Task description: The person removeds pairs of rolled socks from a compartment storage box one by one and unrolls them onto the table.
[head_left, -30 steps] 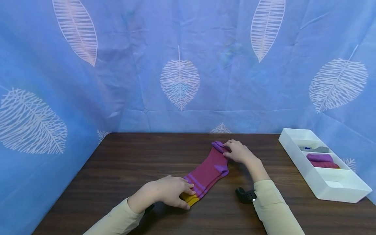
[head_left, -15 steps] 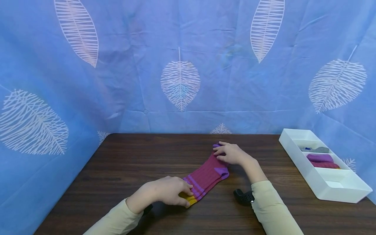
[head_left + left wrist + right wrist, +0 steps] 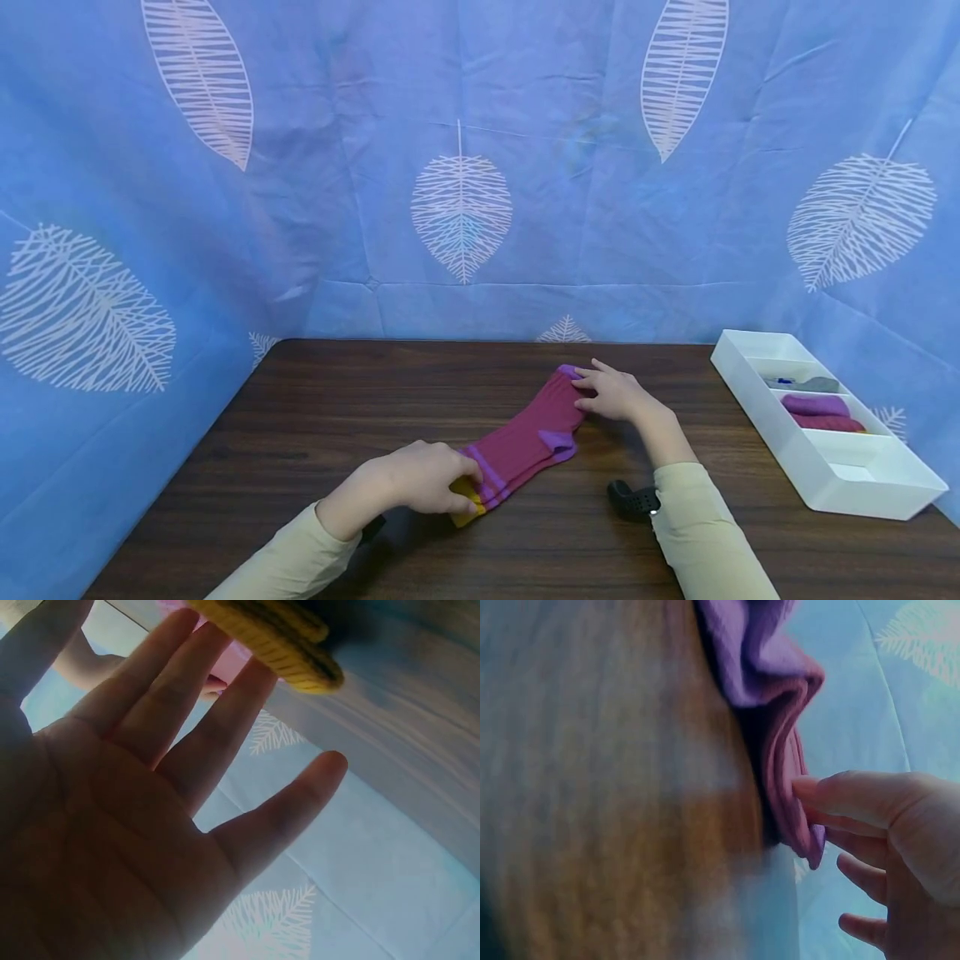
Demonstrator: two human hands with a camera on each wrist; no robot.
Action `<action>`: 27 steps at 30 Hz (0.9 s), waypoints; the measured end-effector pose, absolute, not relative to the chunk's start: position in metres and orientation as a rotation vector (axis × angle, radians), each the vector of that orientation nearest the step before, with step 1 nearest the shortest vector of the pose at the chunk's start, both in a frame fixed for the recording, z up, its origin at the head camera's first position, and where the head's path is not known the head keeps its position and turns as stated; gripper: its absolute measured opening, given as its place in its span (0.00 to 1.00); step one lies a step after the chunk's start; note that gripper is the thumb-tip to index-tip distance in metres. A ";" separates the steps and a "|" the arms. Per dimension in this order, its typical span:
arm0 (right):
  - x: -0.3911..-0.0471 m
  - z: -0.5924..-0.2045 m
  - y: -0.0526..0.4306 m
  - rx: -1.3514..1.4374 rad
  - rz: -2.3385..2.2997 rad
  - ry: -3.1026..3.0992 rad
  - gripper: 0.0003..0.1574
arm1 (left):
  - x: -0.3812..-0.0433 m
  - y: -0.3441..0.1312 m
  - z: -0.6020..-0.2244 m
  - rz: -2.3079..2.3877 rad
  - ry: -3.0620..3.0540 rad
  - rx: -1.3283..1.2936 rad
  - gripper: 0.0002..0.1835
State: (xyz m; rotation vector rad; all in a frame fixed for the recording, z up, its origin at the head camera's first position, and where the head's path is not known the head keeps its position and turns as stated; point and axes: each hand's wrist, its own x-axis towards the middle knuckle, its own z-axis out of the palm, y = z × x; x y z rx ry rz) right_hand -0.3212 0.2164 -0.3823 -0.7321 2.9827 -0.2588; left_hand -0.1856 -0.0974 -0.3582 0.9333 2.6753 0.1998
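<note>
A pair of crimson socks (image 3: 525, 433) lies slantwise on the dark wooden table, with purple toes, heels and stripes. My left hand (image 3: 423, 477) is at their yellow cuffs (image 3: 277, 652); in the left wrist view its fingers are nearly straight, their tips touching the cuffs and partly hidden by them. At the toe end is my right hand (image 3: 615, 393). Its fingers are extended and spread, and one digit (image 3: 840, 791) touches the socks' layered edge in the right wrist view. The layers there look wavy and slightly raised.
To the right stands a white divided box (image 3: 825, 467). One compartment holds a grey item (image 3: 813, 383), another a folded purple and crimson bundle (image 3: 821, 412). A blue leaf-patterned cloth (image 3: 465, 312) hangs behind and beside the table.
The socks have shifted slightly left at the cuffs, along with my left hand. My right hand went left over the toes, then back right to their edge. The toe end looks flatter now.
</note>
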 end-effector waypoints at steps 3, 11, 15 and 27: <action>-0.321 -0.384 0.217 -0.734 -0.296 2.962 0.30 | -0.186 -0.099 -0.357 0.166 2.716 0.897 0.20; -0.321 -0.386 0.207 -0.784 -0.268 2.956 0.29 | -0.194 -0.112 -0.361 0.057 2.896 0.677 0.15; -0.318 -0.387 0.199 -0.825 -0.218 2.955 0.28 | -0.204 -0.124 -0.364 0.066 2.947 0.570 0.13; -0.302 -0.379 0.165 -0.923 -0.186 2.850 0.26 | -0.228 -0.163 -0.363 0.022 2.979 0.288 0.20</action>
